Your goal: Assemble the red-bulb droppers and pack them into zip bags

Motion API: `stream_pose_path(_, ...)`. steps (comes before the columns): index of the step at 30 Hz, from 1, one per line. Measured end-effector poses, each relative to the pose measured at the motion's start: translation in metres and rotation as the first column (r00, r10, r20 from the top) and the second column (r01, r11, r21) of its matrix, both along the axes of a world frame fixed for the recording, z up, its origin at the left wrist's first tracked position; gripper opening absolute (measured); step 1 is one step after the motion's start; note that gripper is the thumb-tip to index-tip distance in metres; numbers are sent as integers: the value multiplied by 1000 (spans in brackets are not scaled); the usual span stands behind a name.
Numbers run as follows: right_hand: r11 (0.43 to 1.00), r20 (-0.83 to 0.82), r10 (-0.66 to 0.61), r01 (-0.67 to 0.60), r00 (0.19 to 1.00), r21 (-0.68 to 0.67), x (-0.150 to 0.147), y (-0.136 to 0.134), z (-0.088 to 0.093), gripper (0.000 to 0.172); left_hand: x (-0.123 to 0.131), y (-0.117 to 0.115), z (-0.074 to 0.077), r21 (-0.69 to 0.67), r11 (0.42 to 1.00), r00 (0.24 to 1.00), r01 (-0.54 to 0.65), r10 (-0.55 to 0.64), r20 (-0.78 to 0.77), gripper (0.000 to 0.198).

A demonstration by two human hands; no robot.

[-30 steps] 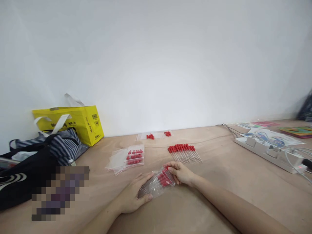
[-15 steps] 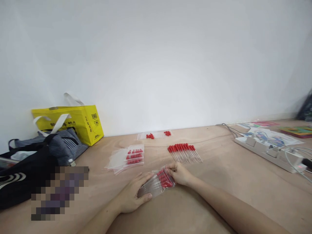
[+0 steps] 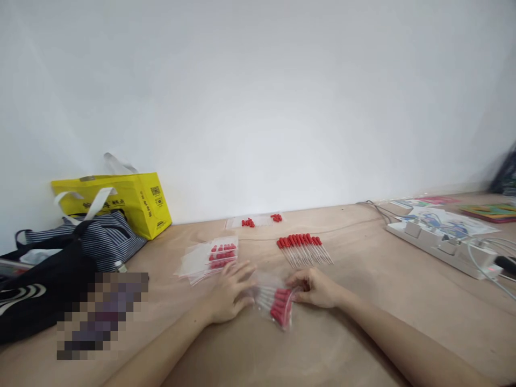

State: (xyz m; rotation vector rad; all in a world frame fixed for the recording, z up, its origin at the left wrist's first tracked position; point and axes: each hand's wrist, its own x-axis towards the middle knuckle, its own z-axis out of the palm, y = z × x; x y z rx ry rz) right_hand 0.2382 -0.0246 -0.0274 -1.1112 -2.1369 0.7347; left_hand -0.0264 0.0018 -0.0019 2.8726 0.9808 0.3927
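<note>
I've got both hands down on the tan wooden tabletop (image 3: 363, 333), meeting on the clear plastic zip bag of red-capped glass droppers (image 3: 276, 302). My left hand (image 3: 229, 291) lies flat over the bag's clear end, fingers spread and pressing on it rather than curled around it. My right hand (image 3: 318, 287) is at the other end, fingers bunched and pinched on the bag's edge beside the red caps. The bag sits on the tabletop right between the two hands, red caps turned toward me.

Taking that bag as my mark: just beyond it lies a loose row of red-capped droppers (image 3: 304, 249), side by side. Beyond and left of it, a small stack of filled clear bags (image 3: 212, 257). Farther back against the white wall (image 3: 258, 107), another flat clear bag with red caps (image 3: 260, 220). Well off to the left, a yellow shopping bag (image 3: 121, 201), a striped fabric bag (image 3: 91, 242) and a black bag (image 3: 36, 290). Well off to the right, a white power strip with cables (image 3: 443, 244) and some colourful printed sheets (image 3: 447, 220).
</note>
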Motion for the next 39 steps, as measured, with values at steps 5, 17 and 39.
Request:
stream_pose_path(5,986,127,-137,122,982,118,-10,-13,2,27,4,-8,-12,74,981,948,-182,155,279,17)
stream_pose_path(17,881,237,-236,104,942,461,-47,-15,-3,23,31,-46,-21,47,982,964,-184,171,204,18)
stream_pose_path(39,951,139,6,-49,990,307,-17,-13,4,52,18,-39,-14,109,979,974,-174,154,166,16)
